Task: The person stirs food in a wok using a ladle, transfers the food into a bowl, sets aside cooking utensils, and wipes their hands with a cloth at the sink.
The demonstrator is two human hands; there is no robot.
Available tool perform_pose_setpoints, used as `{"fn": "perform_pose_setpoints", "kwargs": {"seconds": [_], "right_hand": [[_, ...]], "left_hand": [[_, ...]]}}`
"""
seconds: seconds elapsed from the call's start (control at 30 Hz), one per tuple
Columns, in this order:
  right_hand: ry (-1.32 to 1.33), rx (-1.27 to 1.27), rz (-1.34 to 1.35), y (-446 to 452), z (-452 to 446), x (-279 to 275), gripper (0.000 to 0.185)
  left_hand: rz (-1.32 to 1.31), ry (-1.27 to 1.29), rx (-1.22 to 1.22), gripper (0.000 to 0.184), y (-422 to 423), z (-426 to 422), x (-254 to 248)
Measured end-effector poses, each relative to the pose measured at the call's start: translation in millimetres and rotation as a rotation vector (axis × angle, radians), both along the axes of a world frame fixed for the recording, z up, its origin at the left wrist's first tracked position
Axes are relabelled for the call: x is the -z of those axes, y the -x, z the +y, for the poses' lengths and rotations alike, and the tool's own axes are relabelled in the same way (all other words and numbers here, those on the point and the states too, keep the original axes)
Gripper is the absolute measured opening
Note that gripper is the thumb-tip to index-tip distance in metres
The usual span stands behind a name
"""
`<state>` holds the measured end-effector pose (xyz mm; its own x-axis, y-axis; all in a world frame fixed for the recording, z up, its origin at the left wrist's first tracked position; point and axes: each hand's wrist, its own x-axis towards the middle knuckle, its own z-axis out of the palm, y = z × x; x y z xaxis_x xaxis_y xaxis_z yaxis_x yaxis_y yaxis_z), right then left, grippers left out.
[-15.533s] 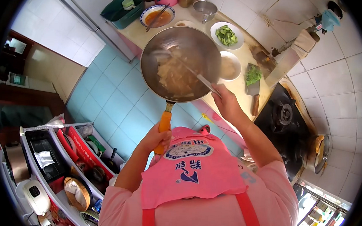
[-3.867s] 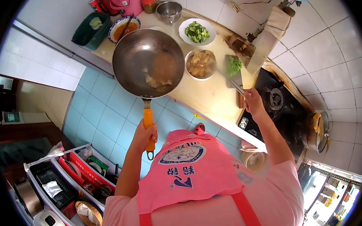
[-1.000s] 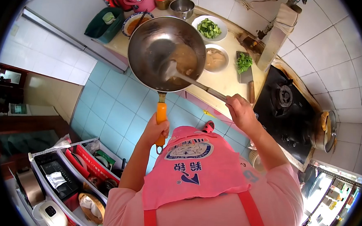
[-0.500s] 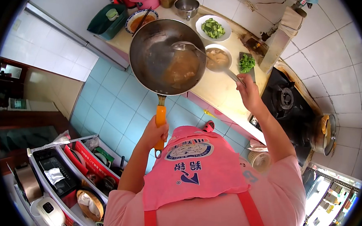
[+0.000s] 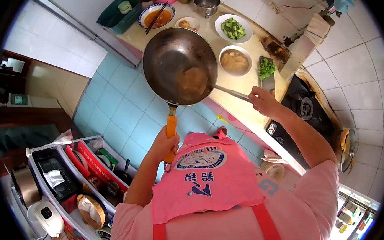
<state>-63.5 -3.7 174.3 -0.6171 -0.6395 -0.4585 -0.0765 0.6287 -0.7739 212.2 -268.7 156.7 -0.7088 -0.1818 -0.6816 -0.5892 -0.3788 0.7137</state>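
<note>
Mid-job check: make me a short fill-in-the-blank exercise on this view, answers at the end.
The left hand grips the wok by its ____ handle.
The utensil reaching into the wok is held in the person's ____.
Across the blue-rimmed bowl rests a pair of ____.

Missing words: orange; right hand; chopsticks.

Floor (image 5: 128, 101): pale blue square tiles, darker grout lines. Walls: white tile (image 5: 355, 74) beyond the back edge of the counter (image 5: 244, 83), grout visible. Counter top cream-yellow; pink panel (image 5: 224, 114) below its front edge. Dark brown cabinet (image 5: 22, 135) well apart from the counter's left end. Bright light over a shelf rack (image 5: 347, 215) beyond the right end.
</note>
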Motion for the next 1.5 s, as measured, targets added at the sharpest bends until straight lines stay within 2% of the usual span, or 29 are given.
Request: {"fn": "perform_pose_setpoints", "kwargs": {"seconds": [0.07,0.3,0.43,0.73,1.3,1.5], "right_hand": [[-0.076,0.139,-0.392,-4.5,-9.4,-12.0,0.015],[0.05,0.261,-0.69,-18.9,-18.3,-9.5,0.014],[0.099,0.265,-0.672,-21.1,-24.5,-11.9,0.015],[0.067,0.307,-0.429,-3.6,-20.2,-32.6,0.015],[0.175,0.492,-0.508,25.9,28.3,-68.2,0.016],[0.216,0.564,-0.4,34.7,51.9,-91.0,0.014]], "left_hand": [[-0.001,-0.013,-0.005,0.02,-2.4,-0.5,2.0],[-0.002,0.01,-0.02,0.02,-4.7,-1.4,7.9],[0.01,0.0,-0.018,0.02,-3.7,-2.9,11.1],[0.074,-0.033,0.005,0.018,14.4,-0.9,6.0],[0.125,-0.013,0.079,0.019,71.8,9.3,-0.9],[0.11,-0.034,0.039,0.018,78.9,9.8,4.0]]}}
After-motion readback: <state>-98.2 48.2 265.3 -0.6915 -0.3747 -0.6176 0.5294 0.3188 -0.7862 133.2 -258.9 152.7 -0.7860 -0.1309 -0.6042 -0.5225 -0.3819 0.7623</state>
